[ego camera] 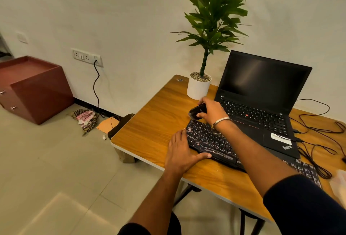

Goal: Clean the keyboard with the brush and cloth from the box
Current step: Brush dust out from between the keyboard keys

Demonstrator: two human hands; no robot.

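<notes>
One black full-size keyboard [211, 142] with white legends lies flat on one wooden table [149, 122] with a pale edge, angled so its near-left corner sits under the left hand.

Left hand [182, 153]: open and flat, fingers together over the keyboard's left end, thumb spread along its front edge; it holds nothing.

Right hand [212, 110]: closed around one glossy black rounded object [197, 112] (a mouse, by its shape, though the blur leaves this uncertain), held just beyond the keyboard's far-left corner. One silver metal bangle [221, 121] circles that wrist.

One open black laptop [262, 107] with a dark screen sits just right of the right hand, its front edge beside the keyboard.

One white cylindrical pot [198, 88] holding one tall green leafy plant [215, 13] stands just beyond the right hand.

Black cables [318, 131], count unclear, trail across the table well right of both hands.

On the floor, well left of the left hand: one reddish-brown wooden cabinet [37, 88] and one crumpled red-and-white checked cloth [85, 118], below one white wall socket strip [87, 57] with one black cord [96, 88] plugged in.
</notes>
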